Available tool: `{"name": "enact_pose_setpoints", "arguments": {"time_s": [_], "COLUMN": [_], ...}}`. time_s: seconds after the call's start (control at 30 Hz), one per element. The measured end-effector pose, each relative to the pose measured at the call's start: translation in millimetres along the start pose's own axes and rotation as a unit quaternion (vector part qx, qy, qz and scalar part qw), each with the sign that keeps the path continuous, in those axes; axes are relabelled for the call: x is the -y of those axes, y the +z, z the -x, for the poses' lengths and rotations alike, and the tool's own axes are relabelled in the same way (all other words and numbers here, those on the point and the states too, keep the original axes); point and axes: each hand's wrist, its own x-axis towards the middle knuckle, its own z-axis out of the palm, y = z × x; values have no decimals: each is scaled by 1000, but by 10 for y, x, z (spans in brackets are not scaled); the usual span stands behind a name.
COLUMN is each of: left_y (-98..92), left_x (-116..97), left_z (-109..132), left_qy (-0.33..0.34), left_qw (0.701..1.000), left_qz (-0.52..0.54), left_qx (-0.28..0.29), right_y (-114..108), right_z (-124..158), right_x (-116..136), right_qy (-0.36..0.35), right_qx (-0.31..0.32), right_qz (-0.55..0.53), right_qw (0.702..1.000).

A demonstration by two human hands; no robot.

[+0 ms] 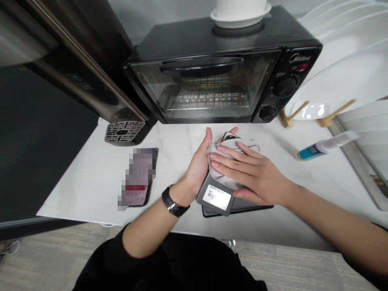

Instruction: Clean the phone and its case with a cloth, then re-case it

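Observation:
My left hand [196,167] grips the left edge of a grey box [216,196] with a white barcode label, holding it tilted above a dark flat item [257,206] on the white counter. My right hand [248,171] lies flat on a grey cloth [224,178] and presses it against the top face of the box, fingers stretched out and close together. A black watch sits on my left wrist [174,204].
A black toaster oven [218,76] stands behind the hands with a white dish [239,14] on top. A phone [139,176] lies to the left, near a drip grate [124,131]. A spray bottle [324,146] lies right, below white plates in a wooden rack [333,81].

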Motion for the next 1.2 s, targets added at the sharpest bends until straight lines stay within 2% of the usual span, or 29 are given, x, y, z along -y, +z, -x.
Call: {"name": "enact_pose_setpoints", "arguments": {"time_s": [0.07, 0.17, 0.27, 0.37, 0.43, 0.6, 0.7, 0.83, 0.9, 0.97, 1.07, 1.2], "left_y": [-15, -18, 9, 32, 34, -4, -56, -144, -184, -214, -242, -247], "left_x": [-6, -17, -29, -40, -45, -42, -38, -31, -21, -6, 26, 66], "left_z": [2, 35, 91, 132, 142, 122, 92, 65, 62, 64, 68, 61], "left_qy": [-21, -61, -89, -86, -79, -91, -91, -159, -166, -166, -206, -221], "left_qw": [1000, 998, 994, 993, 993, 989, 986, 964, 959, 960, 950, 944], "left_qz": [-3, -22, -46, -63, -69, -97, -117, -144, -154, -158, -174, -178], "left_qx": [2, 26, 39, 46, 52, 68, 79, 155, 169, 163, 160, 165], "right_y": [-3, -40, -71, -80, -88, -130, -122, -88, -91, -115, -173, -222], "right_z": [-2, 4, -6, -39, -63, -57, -21, -13, -26, -38, -44, -42], "right_x": [-6, -42, -56, -44, -46, -104, -124, -120, -126, -143, -156, -105], "right_qy": [45, 172, 271, 344, 370, 384, 399, 414, 420, 407, 387, 425], "right_qx": [-23, -81, -127, -152, -154, -102, -151, -232, -259, -250, -198, -179], "right_qz": [-5, -44, -119, -229, -314, -472, -499, -463, -456, -466, -480, -472], "right_qw": [999, 981, 947, 898, 861, 787, 755, 748, 741, 745, 762, 751]}}
